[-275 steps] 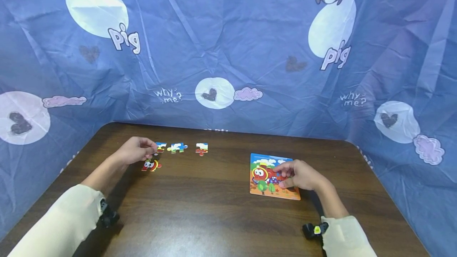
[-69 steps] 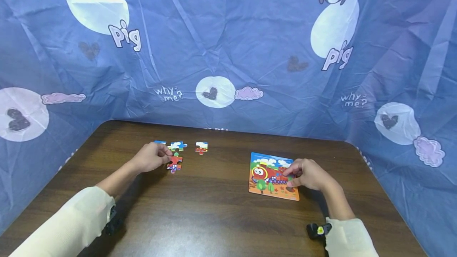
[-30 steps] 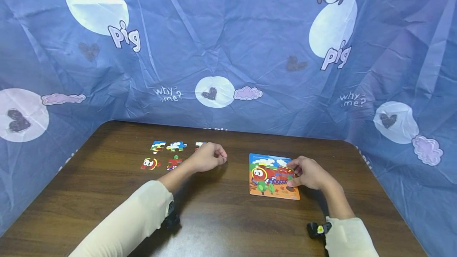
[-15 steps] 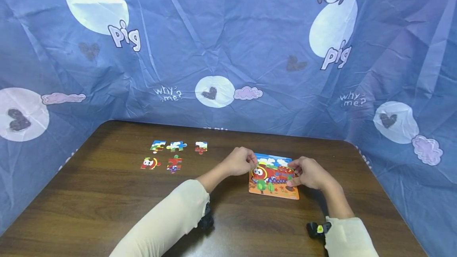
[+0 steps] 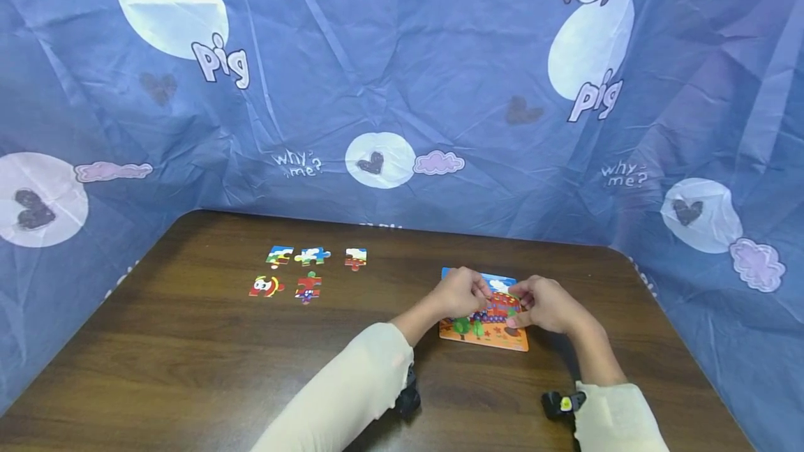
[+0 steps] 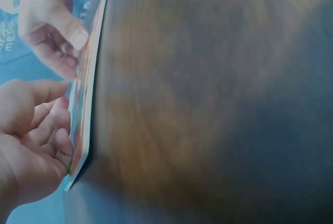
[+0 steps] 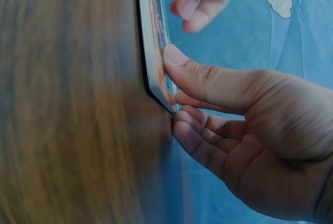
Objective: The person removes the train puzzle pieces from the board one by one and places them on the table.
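Note:
A square jigsaw puzzle board [image 5: 461, 337] with a red train picture lies on the right part of the table. My left hand [image 5: 461, 293] is over its upper middle, fingertips bent down near the train; nothing shows between them. At the board's right side, my right hand [image 5: 549, 305] holds it, thumb on the printed face and curled fingers by the edge [image 7: 151, 62]. Several loose puzzle pieces lie to the left: a cloud piece [image 5: 312, 255], a sky piece [image 5: 279, 255], a piece with eyes [image 5: 265, 287], a red piece [image 5: 308, 288] and another sky piece [image 5: 355, 258].
The dark wooden table [image 5: 207, 347] extends around the board and pieces. A blue printed cloth [image 5: 389, 75] hangs behind its back edge and at the sides. Each wrist carries a small black camera, such as the right one [image 5: 555, 404].
My left hand has gone from the loose pieces, where it set the red piece down, rightward to above the board. My right hand stays at the board's right side.

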Tool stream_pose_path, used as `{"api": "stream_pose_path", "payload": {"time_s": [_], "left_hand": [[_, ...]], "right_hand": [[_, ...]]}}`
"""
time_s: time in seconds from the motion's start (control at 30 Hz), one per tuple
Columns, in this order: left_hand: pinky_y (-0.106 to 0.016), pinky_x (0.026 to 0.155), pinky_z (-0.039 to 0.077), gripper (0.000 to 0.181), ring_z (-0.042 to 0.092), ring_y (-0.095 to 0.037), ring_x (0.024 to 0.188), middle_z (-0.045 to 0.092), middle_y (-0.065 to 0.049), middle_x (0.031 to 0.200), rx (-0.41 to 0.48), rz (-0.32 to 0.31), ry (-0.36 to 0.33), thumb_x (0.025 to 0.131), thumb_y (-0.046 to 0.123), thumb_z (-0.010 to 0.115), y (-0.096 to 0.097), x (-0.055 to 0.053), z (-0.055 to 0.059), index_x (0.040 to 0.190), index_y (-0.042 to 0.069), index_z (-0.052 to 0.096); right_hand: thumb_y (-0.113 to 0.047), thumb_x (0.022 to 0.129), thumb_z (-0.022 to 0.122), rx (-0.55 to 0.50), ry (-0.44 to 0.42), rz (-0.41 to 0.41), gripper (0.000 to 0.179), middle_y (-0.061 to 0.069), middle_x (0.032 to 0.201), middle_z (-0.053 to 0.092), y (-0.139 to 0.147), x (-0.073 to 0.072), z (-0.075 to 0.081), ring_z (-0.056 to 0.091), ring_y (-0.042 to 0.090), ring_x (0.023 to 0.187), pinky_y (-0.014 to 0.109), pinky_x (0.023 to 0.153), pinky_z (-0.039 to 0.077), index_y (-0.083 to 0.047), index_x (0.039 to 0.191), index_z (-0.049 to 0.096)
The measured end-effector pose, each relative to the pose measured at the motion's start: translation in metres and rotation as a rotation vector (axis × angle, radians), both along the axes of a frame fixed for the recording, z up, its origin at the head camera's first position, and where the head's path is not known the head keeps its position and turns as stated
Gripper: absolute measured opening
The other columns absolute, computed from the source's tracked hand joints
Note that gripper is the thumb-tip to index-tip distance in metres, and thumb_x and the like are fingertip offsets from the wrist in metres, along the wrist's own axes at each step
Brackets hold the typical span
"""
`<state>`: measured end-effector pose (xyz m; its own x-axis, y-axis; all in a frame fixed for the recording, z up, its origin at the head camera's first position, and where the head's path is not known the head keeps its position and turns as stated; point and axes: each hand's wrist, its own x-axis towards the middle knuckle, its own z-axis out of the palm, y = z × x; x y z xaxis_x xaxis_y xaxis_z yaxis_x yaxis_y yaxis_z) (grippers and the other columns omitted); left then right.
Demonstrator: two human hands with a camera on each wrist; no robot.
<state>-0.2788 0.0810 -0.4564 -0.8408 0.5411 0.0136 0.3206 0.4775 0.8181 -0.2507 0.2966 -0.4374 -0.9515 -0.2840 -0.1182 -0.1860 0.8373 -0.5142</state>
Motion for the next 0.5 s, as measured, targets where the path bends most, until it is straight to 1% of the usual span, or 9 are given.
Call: {"api": "stream_pose_path", "payload": {"time_s": [0.07,0.17,0.33,0.5], "left_hand": [[-0.018,0.064,0.048,0.013,0.057,-0.005,0.067,0.065,0.005,0.076,-0.016,-0.004,-0.003,0.086,0.005,0.079,0.0033,0.0011,-0.0001,0.098,0.004,0.074],[-0.019,0.067,0.048,0.021,0.057,-0.005,0.070,0.064,0.006,0.079,-0.057,-0.005,-0.023,0.085,0.009,0.083,0.0060,0.0023,0.0009,0.104,0.005,0.075],[-0.022,0.070,0.049,0.033,0.058,-0.007,0.074,0.064,0.007,0.085,-0.114,-0.008,-0.065,0.086,0.015,0.085,0.0082,0.0031,0.0032,0.116,0.008,0.074],[-0.022,0.072,0.048,0.033,0.056,-0.007,0.075,0.063,0.007,0.084,-0.140,-0.001,-0.069,0.085,0.018,0.086,0.0102,0.0034,0.0037,0.115,0.011,0.075]], "right_hand": [[-0.019,0.072,0.095,-0.006,0.001,-0.002,0.061,0.007,0.096,0.064,0.0002,-0.0006,-0.0005,0.058,0.021,0.089,0.038,0.079,0.051,0.008,0.121,0.069],[-0.019,0.072,0.095,-0.011,-0.005,-0.004,0.061,0.007,0.095,0.063,0.0008,-0.0012,-0.0009,0.058,0.021,0.088,0.037,0.078,0.051,0.008,0.121,0.069],[-0.019,0.073,0.094,-0.009,-0.017,-0.008,0.061,0.008,0.098,0.063,0.0014,-0.0011,-0.0015,0.059,0.021,0.090,0.039,0.080,0.052,0.008,0.122,0.068],[-0.020,0.073,0.094,-0.004,-0.021,-0.002,0.063,0.009,0.100,0.064,0.0011,-0.0007,0.0005,0.060,0.022,0.091,0.041,0.081,0.053,0.008,0.123,0.068]]}}
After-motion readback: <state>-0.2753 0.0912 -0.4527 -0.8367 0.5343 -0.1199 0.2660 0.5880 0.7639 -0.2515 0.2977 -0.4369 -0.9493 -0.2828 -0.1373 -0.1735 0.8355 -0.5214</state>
